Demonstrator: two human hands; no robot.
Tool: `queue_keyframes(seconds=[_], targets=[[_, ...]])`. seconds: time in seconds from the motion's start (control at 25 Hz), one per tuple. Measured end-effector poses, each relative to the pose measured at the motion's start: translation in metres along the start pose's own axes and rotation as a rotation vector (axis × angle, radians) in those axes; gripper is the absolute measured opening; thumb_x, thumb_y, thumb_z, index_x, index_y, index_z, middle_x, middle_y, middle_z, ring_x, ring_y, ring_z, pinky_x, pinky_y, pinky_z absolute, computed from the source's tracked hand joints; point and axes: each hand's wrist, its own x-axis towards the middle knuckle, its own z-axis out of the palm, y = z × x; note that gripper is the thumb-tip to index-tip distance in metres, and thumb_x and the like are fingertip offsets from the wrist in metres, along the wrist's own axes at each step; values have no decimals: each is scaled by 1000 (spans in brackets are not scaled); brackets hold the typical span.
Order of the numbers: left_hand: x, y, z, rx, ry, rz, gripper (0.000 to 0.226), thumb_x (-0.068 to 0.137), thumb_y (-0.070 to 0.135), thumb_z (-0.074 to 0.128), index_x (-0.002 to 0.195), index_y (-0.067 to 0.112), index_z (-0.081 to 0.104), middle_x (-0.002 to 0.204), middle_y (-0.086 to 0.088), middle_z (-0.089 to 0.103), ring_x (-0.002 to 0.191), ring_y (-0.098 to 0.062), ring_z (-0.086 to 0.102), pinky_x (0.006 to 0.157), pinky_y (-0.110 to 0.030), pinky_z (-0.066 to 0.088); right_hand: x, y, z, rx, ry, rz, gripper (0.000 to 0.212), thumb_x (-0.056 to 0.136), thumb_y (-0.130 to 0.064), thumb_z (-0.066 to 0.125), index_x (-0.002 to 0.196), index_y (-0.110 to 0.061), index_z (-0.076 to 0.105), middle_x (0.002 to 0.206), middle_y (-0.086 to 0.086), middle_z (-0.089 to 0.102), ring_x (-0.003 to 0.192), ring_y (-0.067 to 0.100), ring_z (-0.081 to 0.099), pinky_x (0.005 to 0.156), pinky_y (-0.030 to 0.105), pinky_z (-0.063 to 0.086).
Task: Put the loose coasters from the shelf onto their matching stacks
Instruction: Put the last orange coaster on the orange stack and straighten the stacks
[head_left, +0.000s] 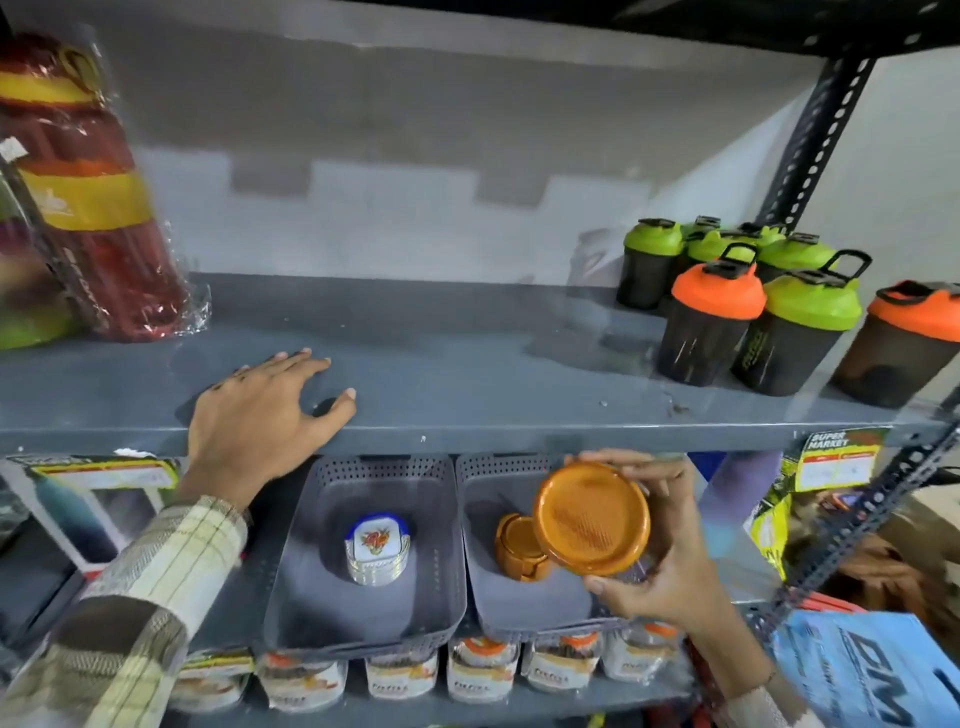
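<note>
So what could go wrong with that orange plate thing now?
1. The right hand pinches the orange coaster only by its rim, tilted above the right basket; it might slip and fall.
2. The orange stack sits in a leaning holder, so a careless drop could knock it.
3. The white flowered stack is in the next basket; that would be the wrong pile.

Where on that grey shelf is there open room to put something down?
The grey shelf is bare in the middle, between the left hand and the shaker bottles. Its right end is crowded with those bottles; the wrapped red bottles fill the left end.
</note>
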Motion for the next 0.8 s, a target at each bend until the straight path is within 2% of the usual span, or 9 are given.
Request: queue_keyframes(seconds=[0.04, 0.12, 0.32, 0.44, 0.48, 0.6, 0.64, 0.72, 0.8], targets=[[0, 0, -1, 4, 5, -2, 68, 78, 73, 34, 129, 36, 60, 141, 11, 55, 132, -18, 50, 96, -44, 47, -9, 17, 8, 64, 24, 66, 90, 58, -20, 96, 125, -6, 37, 137, 23, 52, 128, 41, 55, 106, 43, 49], [-1, 3, 0, 6, 9, -14, 66, 78, 72, 35, 128, 36, 61, 141, 11, 55, 130, -20, 51, 93, -45, 47, -31, 56, 18, 40, 95, 213, 85, 62, -21, 96, 123, -9, 37, 136, 25, 53, 127, 45, 53, 104, 47, 48], [-4, 7, -5, -11, 17, -35, 63, 79, 68, 39, 128, 35, 61, 141, 10, 55, 130, -23, 52, 92, -47, 47, -53, 126, 41, -28, 177, 533, 94, 59, -30, 100, 129, -18, 39, 137, 4, 61, 130, 27, 57, 106, 59, 45], [-3, 6, -4, 2, 16, -33, 63, 80, 68, 39, 128, 35, 61, 141, 9, 55, 129, -25, 53, 91, -48, 47, -37, 153, 54, 8, 178, 674, 98, 48, -51, 99, 125, -33, 41, 130, -2, 61, 126, 19, 59, 110, 49, 45], [-3, 6, -5, -1, 18, -33, 62, 80, 68, 39, 128, 35, 61, 140, 9, 56, 128, -26, 53, 91, -49, 47, -33, 160, 56, -7, 177, 710, 96, 47, -50, 100, 122, -36, 40, 128, 0, 60, 125, 19, 59, 111, 46, 45], [-4, 6, -3, 3, 34, -23, 61, 80, 67, 39, 127, 35, 62, 139, 9, 57, 127, -26, 55, 90, -50, 48, -27, 185, 56, -27, 180, 798, 86, 61, -16, 98, 120, -34, 39, 124, 0, 59, 127, 27, 57, 106, 30, 47], [-4, 6, -3, 0, 42, -19, 61, 81, 67, 39, 126, 35, 62, 138, 8, 58, 126, -26, 55, 89, -50, 48, -27, 191, 56, -31, 161, 813, 86, 62, -18, 98, 122, -35, 39, 123, -3, 60, 127, 27, 56, 107, 32, 46], [-3, 6, -2, -5, 54, -12, 59, 81, 66, 40, 125, 34, 63, 137, 8, 59, 125, -26, 56, 88, -50, 48, -29, 208, 56, -71, 129, 846, 95, 48, -54, 97, 123, -50, 39, 121, -16, 61, 128, 26, 54, 116, 49, 36], [-3, 7, -2, -6, 59, -12, 58, 81, 65, 41, 125, 34, 63, 137, 7, 59, 125, -26, 56, 88, -49, 49, -31, 226, 55, -110, 91, 889, 97, 33, -79, 86, 117, -63, 40, 124, -13, 62, 131, 29, 49, 114, 48, 35]])
